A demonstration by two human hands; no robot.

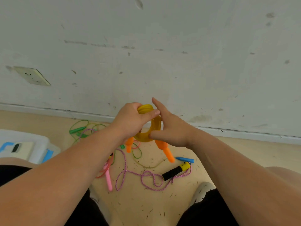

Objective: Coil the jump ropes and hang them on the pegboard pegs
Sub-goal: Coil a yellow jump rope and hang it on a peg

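Note:
A yellow jump rope point(156, 126) wound into a small coil is held up in front of the wall. Its two orange handles point(166, 150) hang below the coil. My left hand point(130, 119) grips the top of the coil, thumb laid across the strands. My right hand point(171, 128) holds the coil's right side, its thumb under the lower loops and its index finger pointing up. On the floor below lie a pink-and-purple braided rope point(146, 176) with a black-and-yellow handle point(176, 170), a green rope point(78, 129) and a pink-handled rope point(108, 176). No pegboard is in view.
A white wall with a socket point(32, 75) rises behind the ropes. A white plastic bin point(37, 144) with a phone on it sits at the left. A blue handle point(185, 159) lies by the orange ones. My knees and a shoe point(203, 191) frame the floor.

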